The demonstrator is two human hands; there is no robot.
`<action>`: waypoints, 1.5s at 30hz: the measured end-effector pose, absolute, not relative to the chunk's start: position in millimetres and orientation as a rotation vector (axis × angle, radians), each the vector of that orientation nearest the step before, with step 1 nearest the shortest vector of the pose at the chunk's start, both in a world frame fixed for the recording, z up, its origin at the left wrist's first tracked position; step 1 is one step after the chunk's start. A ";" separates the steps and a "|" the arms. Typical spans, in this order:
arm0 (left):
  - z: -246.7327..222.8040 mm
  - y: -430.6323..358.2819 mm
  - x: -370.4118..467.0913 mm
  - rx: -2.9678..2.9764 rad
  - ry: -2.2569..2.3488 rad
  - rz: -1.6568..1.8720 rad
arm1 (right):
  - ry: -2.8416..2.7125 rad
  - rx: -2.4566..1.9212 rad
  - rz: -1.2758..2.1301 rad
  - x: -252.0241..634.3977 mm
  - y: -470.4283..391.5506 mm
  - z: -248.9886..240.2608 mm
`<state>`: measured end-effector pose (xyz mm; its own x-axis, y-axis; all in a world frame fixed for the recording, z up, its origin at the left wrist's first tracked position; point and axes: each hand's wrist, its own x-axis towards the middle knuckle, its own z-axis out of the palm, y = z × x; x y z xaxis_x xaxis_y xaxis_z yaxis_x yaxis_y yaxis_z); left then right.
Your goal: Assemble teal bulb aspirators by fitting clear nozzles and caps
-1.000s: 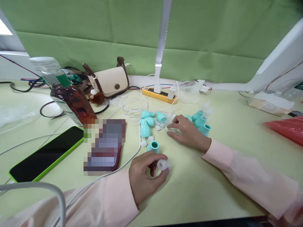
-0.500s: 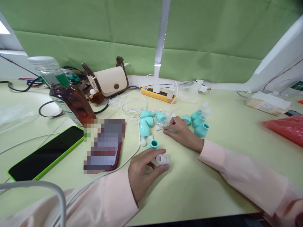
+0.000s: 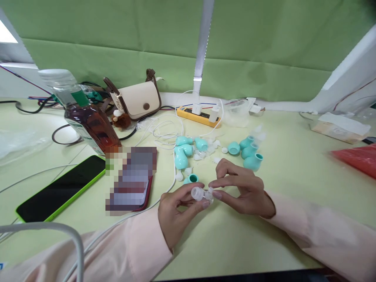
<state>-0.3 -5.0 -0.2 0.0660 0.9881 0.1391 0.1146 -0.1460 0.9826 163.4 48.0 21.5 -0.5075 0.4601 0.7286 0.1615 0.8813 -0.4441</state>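
The small clear plastic piece (image 3: 197, 193) is in the lower middle of the frame, just above the surface (image 3: 229, 239). The left grip (image 3: 179, 213) has it, with the thumb below and a finger above, bent only as far apart as the piece is wide. The right grip (image 3: 245, 190) is at the other end of the piece, thumb and pointing finger almost together. I cannot tell if they pinch that end or hold a tiny bit of their own. The bottle (image 3: 91, 127) at the left has a green label (image 3: 79, 98), but its words are too blurry to read. So are the marks on the box (image 3: 340, 128) at the right edge. The red phone (image 3: 149, 192) has its screen hidden by blocks. The clear piece is see-through and a bit milky, like a short, fat tube, with a round, open end on its left. A blue-green pot (image 3: 193, 178) sits just above the left grip, its dark round mouth showing.
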 end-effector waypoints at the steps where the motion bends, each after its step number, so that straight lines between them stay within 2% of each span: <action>1: -0.1 -4.9 -0.4 1.426 1.185 1.206 | -2.099 -0.444 0.400 163.6 48.3 21.6; 15: 0.1 -5.3 -0.9 1.407 1.158 1.203 | -2.180 -0.382 0.299 162.4 44.3 26.8; 18: -0.5 -5.5 -1.6 1.405 1.151 1.195 | -2.238 -0.375 0.122 164.5 44.6 25.4; 25: -4.2 -3.8 -1.4 1.378 1.147 1.181 | -2.338 -0.187 -0.576 168.4 46.7 23.4; 33: -6.9 -5.5 -2.3 1.373 1.122 1.134 | -2.326 -0.162 -0.704 165.0 41.4 22.8; 40: -9.2 -3.6 -2.3 1.330 1.114 1.134 | -2.350 -0.297 -0.604 162.2 32.0 12.6; 42: -9.3 -3.2 -2.2 1.324 1.110 1.145 | -2.339 -0.367 -0.343 161.3 30.4 15.5; 45: -7.6 -4.1 -1.8 1.349 1.092 1.151 | -2.210 -0.513 0.358 160.0 30.3 23.4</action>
<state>-1.8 -4.1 -7.6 0.1354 0.9878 0.0767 0.0239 -0.0806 0.9965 160.0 30.3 23.4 -0.5807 0.4741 0.6618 0.2405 0.8766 -0.4168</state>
